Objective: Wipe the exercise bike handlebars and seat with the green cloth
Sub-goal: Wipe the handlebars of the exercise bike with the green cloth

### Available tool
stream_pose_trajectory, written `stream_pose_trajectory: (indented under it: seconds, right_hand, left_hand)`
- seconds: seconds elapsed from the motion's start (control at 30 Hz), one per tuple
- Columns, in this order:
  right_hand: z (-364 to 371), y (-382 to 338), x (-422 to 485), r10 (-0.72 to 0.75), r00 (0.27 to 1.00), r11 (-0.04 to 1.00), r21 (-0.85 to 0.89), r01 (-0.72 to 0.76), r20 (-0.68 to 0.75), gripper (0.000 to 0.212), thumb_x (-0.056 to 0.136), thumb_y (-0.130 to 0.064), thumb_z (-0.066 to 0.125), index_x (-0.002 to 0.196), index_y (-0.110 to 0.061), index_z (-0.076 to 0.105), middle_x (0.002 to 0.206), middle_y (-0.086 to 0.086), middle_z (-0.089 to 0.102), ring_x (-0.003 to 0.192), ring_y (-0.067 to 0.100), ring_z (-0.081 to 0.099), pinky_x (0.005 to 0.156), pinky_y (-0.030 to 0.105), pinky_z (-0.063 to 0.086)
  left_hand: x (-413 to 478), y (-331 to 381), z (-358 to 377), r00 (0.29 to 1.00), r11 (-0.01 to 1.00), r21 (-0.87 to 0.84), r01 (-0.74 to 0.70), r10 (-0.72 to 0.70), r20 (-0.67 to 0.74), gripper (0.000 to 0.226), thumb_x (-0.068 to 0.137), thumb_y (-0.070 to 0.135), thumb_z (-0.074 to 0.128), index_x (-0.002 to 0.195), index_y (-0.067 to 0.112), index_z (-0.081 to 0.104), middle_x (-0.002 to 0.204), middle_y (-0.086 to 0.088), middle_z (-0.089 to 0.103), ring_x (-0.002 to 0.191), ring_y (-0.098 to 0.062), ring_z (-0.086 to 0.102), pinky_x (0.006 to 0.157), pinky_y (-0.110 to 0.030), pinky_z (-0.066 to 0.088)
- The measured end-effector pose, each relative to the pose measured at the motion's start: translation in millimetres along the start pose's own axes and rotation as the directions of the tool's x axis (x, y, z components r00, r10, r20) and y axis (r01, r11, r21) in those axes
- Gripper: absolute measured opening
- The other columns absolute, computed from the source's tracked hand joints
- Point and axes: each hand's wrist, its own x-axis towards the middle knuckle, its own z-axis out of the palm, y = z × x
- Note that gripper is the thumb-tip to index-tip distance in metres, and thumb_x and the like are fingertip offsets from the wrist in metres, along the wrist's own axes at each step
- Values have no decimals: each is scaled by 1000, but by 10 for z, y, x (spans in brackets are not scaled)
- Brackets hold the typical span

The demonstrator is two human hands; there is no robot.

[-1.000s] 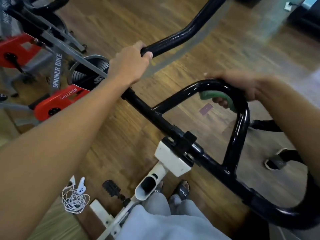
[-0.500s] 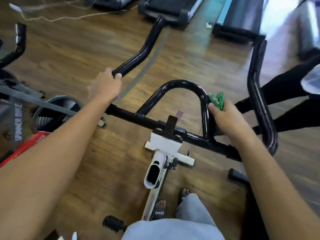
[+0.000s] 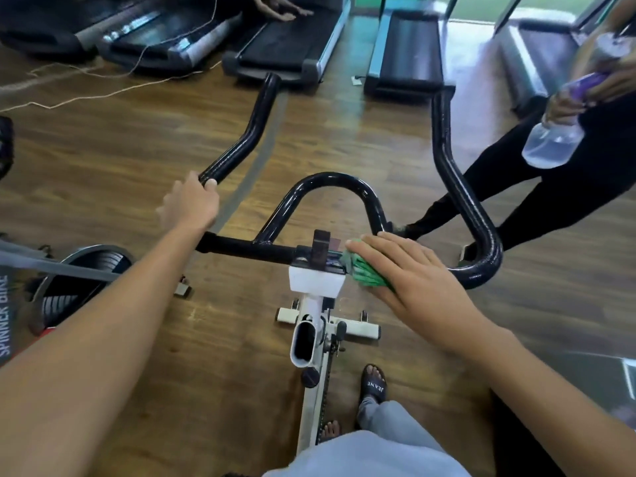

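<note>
Currently the left hand grasps the left horn of the black handlebars, with its fingers curled around the tube, and this holds the bike steady. Below and to the left of this hand a neighbouring red bike's flywheel stands on the wooden floor.

To the right of the left hand comes the crossbar, then the middle loop of the handlebars, and under it the white stem block with its open white tube. I cannot see anything inside this tube; it looks dark.

Next, the right hand lies flat with straight fingers and presses the green cloth on the crossbar, just to the right of the stem block. It does not grip the cloth; the cloth is only trapped under the palm and fingers. Part of it shows at the left edge of the hand.

Farther right of this hand another person stands close to the right horn and holds a spray bottle with clear liquid in it, maybe about half full.

I think the handlebar wiping is in progress, and the seat is not in view. What could go wrong: because the cloth is only pressed, a quick stroke over the round tube may let it slip out and fall to the floor. The cloth may also catch on the black bracket beside the stem. The right horn may be missed if the standing person stays so near.
</note>
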Motion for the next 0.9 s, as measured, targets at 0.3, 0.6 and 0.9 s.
stream_pose_trajectory:
  seconds: [0.3,0.6,0.9]
  right_hand:
    - [139,-150,-56,32,996,997,-73,-39,-88,57,99,-36,43,155,-28,34,156,-4,41,144,19,39,115,43,33]
    - [-352,-60,458,207,975,872,436,-222,83,50,102,-27,55,149,-32,40,124,-4,61,110,20,57,92,37,45]
    - [-382,-7,1060,-25,782,449,706,-547,622,32,104,-16,51,130,-27,66,137,-3,63,121,14,62,111,33,43]
  left_hand:
    - [50,7,10,1000,1000,6,3,-3,-11,40,103,39,34,131,16,51,125,-16,59,116,-39,54,98,-49,38]
    - [69,19,28,1000,1000,7,5,-5,-13,41,104,39,34,132,15,51,128,-16,58,117,-40,54,100,-49,38]
    - [86,12,17,1000,999,-26,23,-23,-18,45,104,45,28,130,18,53,129,-14,59,118,-38,54,100,-48,40]
